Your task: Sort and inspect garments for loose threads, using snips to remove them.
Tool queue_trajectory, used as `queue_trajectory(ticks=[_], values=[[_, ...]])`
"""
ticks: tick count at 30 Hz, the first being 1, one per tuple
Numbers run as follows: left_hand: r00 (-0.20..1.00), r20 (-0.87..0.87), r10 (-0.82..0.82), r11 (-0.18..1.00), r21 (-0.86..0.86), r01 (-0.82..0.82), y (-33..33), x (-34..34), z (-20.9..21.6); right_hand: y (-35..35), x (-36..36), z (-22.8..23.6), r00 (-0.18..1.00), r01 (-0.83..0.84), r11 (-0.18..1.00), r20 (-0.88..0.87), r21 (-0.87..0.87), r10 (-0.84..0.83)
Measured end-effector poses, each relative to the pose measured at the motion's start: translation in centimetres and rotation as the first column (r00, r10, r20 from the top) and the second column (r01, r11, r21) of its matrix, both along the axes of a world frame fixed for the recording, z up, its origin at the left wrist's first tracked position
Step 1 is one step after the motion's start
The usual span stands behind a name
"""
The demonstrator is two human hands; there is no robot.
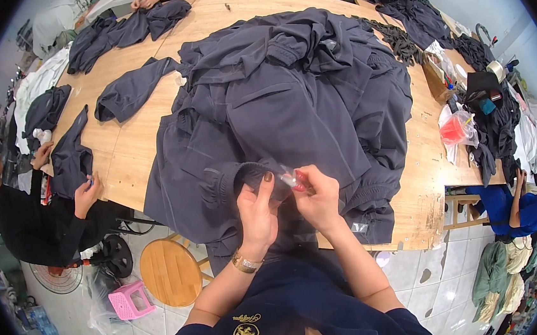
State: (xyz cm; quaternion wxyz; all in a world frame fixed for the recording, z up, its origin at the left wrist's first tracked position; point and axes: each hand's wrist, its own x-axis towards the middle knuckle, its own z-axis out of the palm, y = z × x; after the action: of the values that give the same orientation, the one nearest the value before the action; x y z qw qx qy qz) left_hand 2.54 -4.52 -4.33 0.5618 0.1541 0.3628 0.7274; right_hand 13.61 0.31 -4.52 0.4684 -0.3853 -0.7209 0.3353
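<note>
A large heap of dark grey garments, several with gathered elastic edges, lies on the table in front of me. At its near side, my left hand grips the gathered elastic edge of one dark grey garment, thumb raised on top and the other fingers partly hidden by the cloth. Close beside it, my right hand is closed in a pinch on a small pale, shiny thing. Blur and the fingers keep me from telling its kind. Both hands are just above the cloth, near the table's front edge.
The wooden table carries more dark garments. At left, a co-worker handles dark cloth; others work at the far edge and right. A red drink cup stands at right. A round stool and pink stool are left of me.
</note>
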Motion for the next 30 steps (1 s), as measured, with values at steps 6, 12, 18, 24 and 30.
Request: queue_trajectory(ticks=[6, 12, 18, 24, 30], values=[[1.000, -0.008, 0.007, 1.000, -0.023, -0.007, -0.2, -0.9, -1.0, -0.4, 0.8, 0.2, 0.991, -0.086, 0.921, 0.127, 0.380, 0.040], [1.000, 0.012, 0.012, 0.999, -0.033, -0.012, 0.3, -0.7, -0.1, -1.4, 0.7, 0.8, 0.982, 0.052, 0.997, -0.181, -0.053, -0.061], [0.995, -0.093, 0.022, 1.000, 0.011, -0.021, 0.2, -0.4, -1.3, -0.5, 0.2, -0.7, 0.996, -0.055, 0.986, -0.085, -0.157, 0.042], [0.995, -0.102, 0.019, 0.999, -0.036, -0.023, 0.2, -0.3, -0.3, -0.9, 0.1, 0.8, 0.962, 0.051, 0.981, -0.255, -0.186, -0.098], [0.998, -0.060, 0.025, 0.998, -0.064, -0.029, 0.4, -0.4, 0.3, -1.3, 1.2, 0.9, 0.931, -0.080, 0.934, -0.362, -0.348, -0.055]])
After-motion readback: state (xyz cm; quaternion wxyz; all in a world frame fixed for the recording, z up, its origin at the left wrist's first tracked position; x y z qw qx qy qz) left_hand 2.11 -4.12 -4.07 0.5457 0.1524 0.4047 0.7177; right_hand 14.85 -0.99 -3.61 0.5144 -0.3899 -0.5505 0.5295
